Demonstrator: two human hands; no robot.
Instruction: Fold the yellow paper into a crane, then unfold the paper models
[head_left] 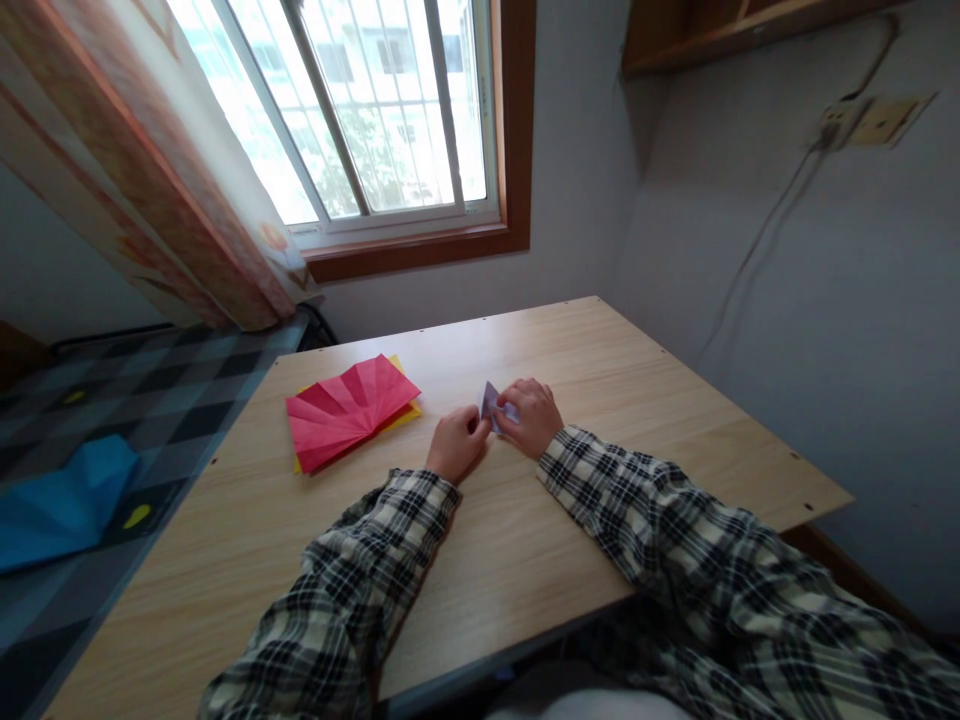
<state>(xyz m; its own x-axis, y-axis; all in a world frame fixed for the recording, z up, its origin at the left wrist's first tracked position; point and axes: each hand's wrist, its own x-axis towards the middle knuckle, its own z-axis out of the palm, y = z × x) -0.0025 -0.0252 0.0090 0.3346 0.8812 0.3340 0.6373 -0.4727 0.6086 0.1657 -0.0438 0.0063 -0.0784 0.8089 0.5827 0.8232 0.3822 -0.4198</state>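
Your left hand [456,442], right hand [532,414] pinch folded lavender paper [488,396]; creased pink paper [351,411] lies left of left hand.

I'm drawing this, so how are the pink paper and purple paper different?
The pink paper lies spread over yellow paper; the purple paper is held in the left hand and right hand. The pink paper is bright, the purple paper pale. The pink paper shows large; only a small bit of purple paper shows. Both look folded.
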